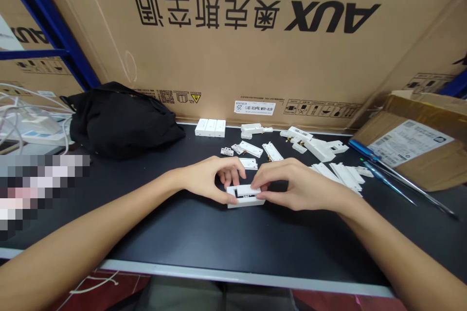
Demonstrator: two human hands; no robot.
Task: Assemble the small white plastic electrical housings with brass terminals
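In front of me on the dark table lies a white rectangular plastic housing with an opening in its top. My left hand curves around its left end, thumb pressed on the near left corner. A small white plastic strip sits over the opening, slightly tilted, pinched by the fingers of my right hand. The right thumb touches the housing's right end. Just beyond my hands are loose white plastic parts, among them a flat plate and another plate.
Three white boxes stand at the back, left of more white parts. A stack of white strips lies to the right, near screwdrivers and a taped carton. A black bag sits at left; a large cardboard box stands behind.
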